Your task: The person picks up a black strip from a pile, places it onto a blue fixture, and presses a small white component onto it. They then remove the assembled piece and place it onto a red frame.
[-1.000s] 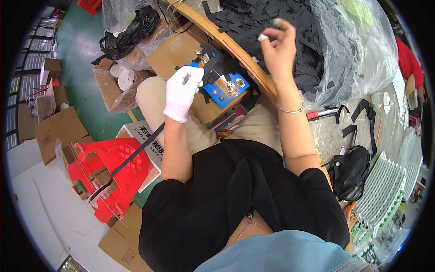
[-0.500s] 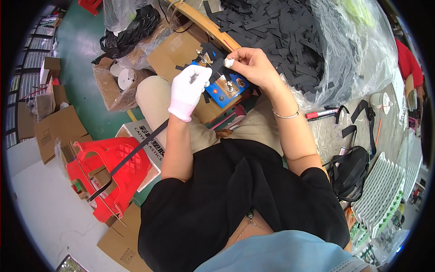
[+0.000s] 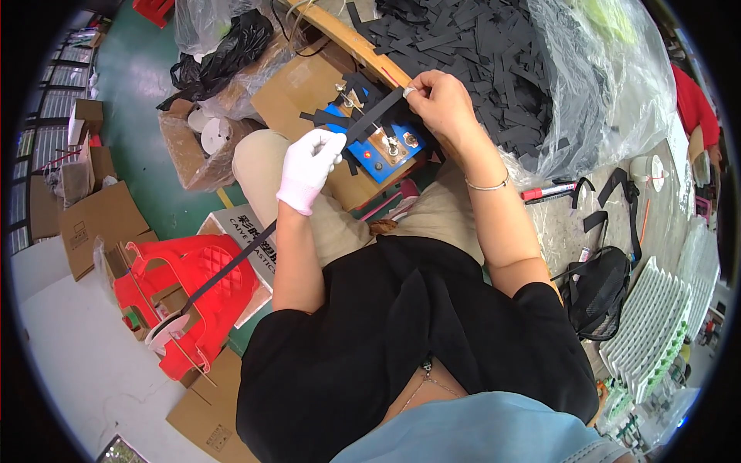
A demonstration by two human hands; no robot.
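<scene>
A black flat strap [image 3: 377,115] is stretched between my two hands, slanting across a blue box-shaped device [image 3: 373,164] with metal posts and a thin rod or wire on top. My left hand [image 3: 312,160], in a white glove, is closed on the strap at the device's near left side. Beyond the far right side, my bare right hand [image 3: 441,106], with a white wrap on one finger, pinches the strap's end. The strap also runs back from my left hand to a white reel [image 3: 164,330]. Short black strips lie around the device.
An upturned red plastic stool [image 3: 231,266] carries the reel on a thin rod. A heap of cut black strips [image 3: 471,62] lies beyond a wooden edge [image 3: 351,38], beside clear plastic sheeting [image 3: 602,92]. A red marker [image 3: 548,192] and a black mesh bag [image 3: 600,293] lie at right.
My hands have moved apart, the right one up and rightward, the left one slightly down and leftward. A longer length of strap now spans the device, and the reel shows more clearly.
</scene>
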